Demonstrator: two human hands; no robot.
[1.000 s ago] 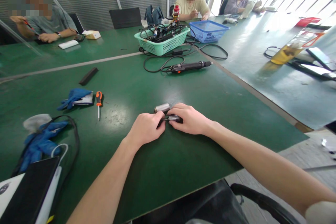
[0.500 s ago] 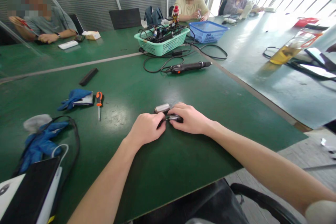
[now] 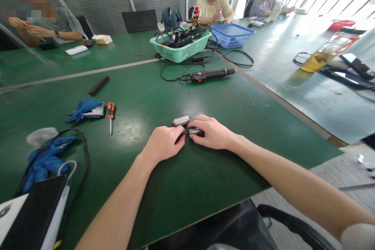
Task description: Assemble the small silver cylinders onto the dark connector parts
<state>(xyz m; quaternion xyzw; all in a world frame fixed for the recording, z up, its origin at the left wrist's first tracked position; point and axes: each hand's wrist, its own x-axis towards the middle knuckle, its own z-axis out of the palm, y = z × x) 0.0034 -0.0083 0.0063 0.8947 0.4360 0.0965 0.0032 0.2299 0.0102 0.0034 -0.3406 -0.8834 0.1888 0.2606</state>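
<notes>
Both hands rest close together on the green table. My right hand (image 3: 212,132) has its fingers closed around a small silver-and-black cylindrical part (image 3: 193,131), whose far side the fingers hide. Facing it, my left hand (image 3: 165,142) is closed, thumb and forefinger pinching a dark piece (image 3: 179,137) that lines up with the cylinder by a thin shaft. Whether the two are one part I cannot tell. Just beyond the fingertips lies a silver metal cylinder (image 3: 181,120), with something clear and plastic-like beside it.
An orange-handled screwdriver (image 3: 110,111), blue gloves (image 3: 88,109), and a black bar (image 3: 99,85) lie left. Ahead are a corded electric screwdriver (image 3: 212,75), a green basket (image 3: 181,51) of tools and a blue basket (image 3: 233,41). A phone (image 3: 35,211) lies near left. Several people sit around.
My hands and the parts in them look the same. Across the table, the person at left has brought both hands together, and the person in yellow has shifted their hands.
</notes>
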